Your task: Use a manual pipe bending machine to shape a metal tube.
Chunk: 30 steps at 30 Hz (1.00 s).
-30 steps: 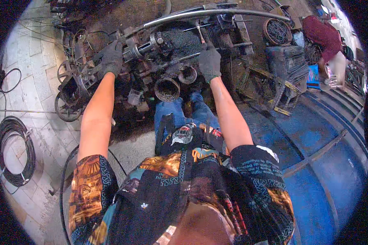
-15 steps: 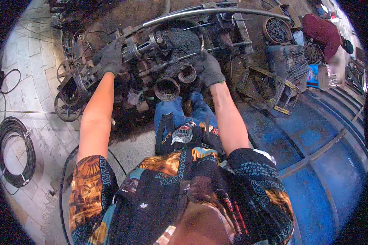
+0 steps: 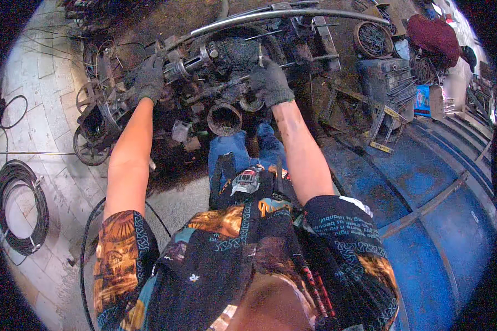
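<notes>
Shirt and jeans: nearest part of the view filled by a patterned shirt (image 3: 210, 270); the jeans (image 3: 225, 150) are partly covered by its hem.
Cups: a round rusty cup (image 3: 225, 119) is seen mouth-up before the knees; a second cup (image 3: 252, 105) is partly hidden by the right glove.
Right hand: dark-gloved right hand (image 3: 271, 84) held over the machine's near side, fingers curled round a thin pale tool (image 3: 260, 53); the tool's gripped end is hidden by the glove, and its exact kind cannot be told.
Left hand: dark-gloved left hand (image 3: 148, 78) set on the machine's left part; fingers are lost against dark metal, so whether anything is gripped cannot be told.
Machine: greasy machine (image 3: 190, 67) spread between and beyond both hands; small parts blurred into grime.
Shavings: dark heap (image 3: 238, 51) lying just beyond the right hand, left of the tool.
Bar: long metal bar (image 3: 292, 13) stretched across the far side.
Far right: a maroon-clad person (image 3: 433, 39) bent over, hands not made out.
</notes>
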Tool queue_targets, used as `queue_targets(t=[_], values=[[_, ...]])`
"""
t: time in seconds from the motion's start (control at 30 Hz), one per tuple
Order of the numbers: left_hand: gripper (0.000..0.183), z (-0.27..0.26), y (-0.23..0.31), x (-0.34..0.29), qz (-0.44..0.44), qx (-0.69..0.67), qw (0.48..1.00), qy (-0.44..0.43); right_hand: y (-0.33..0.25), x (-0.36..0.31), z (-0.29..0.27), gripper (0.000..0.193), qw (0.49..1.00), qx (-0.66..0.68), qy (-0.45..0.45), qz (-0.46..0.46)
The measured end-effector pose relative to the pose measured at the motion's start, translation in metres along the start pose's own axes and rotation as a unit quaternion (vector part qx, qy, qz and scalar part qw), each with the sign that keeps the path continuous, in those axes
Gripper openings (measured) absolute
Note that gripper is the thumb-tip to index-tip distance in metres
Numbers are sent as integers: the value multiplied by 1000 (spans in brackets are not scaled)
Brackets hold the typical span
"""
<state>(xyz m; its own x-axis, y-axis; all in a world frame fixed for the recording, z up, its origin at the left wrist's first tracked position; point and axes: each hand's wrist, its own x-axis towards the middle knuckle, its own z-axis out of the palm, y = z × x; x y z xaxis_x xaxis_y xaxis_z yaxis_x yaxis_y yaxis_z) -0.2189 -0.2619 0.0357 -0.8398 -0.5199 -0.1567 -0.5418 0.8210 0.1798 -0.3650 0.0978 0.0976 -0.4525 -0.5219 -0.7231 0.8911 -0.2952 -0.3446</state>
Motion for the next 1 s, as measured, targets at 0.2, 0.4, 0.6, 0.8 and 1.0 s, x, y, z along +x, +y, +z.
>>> queue_targets(t=[0.2,0.4,0.6,0.8,1.0], values=[[56,-15,15,-4,-81,-103,991,-25,24,16,-14,18,914,-373,-85,-135],[54,-32,30,-7,-79,-95,991,-46,37,15,-1,15,712,-534,-184,-417],[54,-28,24,-10,-33,-63,997,-27,7,-7,-33,21,636,-681,150,-331],[56,-13,12,-2,-86,-86,992,-35,-7,9,-33,29,637,-652,224,-345],[57,-7,6,-2,-56,-48,997,-20,-11,6,-33,31,623,-667,212,-349]])
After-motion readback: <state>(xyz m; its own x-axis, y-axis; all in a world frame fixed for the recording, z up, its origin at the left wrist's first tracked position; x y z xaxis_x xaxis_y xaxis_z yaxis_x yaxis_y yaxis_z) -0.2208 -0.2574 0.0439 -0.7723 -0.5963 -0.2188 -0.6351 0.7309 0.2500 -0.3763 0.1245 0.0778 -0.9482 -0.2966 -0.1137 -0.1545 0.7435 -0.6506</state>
